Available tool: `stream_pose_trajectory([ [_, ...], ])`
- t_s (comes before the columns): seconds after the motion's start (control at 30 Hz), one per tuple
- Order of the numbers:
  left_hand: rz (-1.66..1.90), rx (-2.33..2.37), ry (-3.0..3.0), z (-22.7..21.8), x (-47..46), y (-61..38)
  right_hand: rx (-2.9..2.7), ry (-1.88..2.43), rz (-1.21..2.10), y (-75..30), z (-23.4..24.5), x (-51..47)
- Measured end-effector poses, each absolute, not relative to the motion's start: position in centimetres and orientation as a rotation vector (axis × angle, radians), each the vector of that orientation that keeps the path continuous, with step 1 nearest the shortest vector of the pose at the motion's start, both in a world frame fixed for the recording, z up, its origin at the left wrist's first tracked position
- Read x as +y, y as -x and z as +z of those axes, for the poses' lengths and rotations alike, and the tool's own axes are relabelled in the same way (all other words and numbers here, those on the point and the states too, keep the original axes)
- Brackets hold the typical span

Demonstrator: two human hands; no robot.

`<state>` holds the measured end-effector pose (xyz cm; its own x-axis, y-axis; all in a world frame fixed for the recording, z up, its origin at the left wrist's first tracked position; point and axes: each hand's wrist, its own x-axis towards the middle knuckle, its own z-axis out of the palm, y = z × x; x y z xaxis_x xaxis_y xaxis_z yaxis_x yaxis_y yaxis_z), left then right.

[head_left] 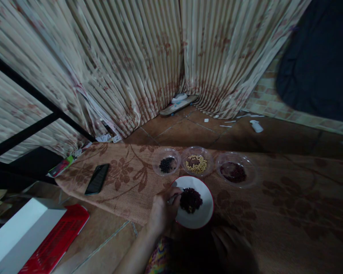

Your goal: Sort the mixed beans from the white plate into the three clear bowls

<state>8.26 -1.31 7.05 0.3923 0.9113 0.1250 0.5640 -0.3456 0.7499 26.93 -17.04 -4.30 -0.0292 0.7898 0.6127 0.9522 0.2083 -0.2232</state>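
A white bowl with a red rim (208, 207) stands on the cloth, a heap of dark red beans (191, 199) inside. My left hand (163, 209) is at its left rim, fingers closed on a thin metal utensil (171, 198); its tip is too dim to make out. Deep in shadow below the bowl, my right hand (231, 245) lies with fingers stretched out, holding nothing that I can see. Behind the bowl are three clear plastic bowls: one with black beans (167, 164), one with yellow beans (196, 164), one with dark red beans (233, 172).
A brown flowered cloth (131, 198) covers the low table. On its left part lies a black phone (97, 179). A white box (25, 232) and a red basket (71, 220) are at the lower left. Beyond are a skateboard (178, 106), a white bottle (256, 126) and striped curtains (148, 57).
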Motion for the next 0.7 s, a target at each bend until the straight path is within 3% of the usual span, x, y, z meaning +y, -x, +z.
stream_pose_trajectory([
  [0.7, 0.736, 1.263, -2.066, 7.3, -1.5, -8.1, -1.859, 1.605, -0.33, -26.7, -3.5, -16.8],
])
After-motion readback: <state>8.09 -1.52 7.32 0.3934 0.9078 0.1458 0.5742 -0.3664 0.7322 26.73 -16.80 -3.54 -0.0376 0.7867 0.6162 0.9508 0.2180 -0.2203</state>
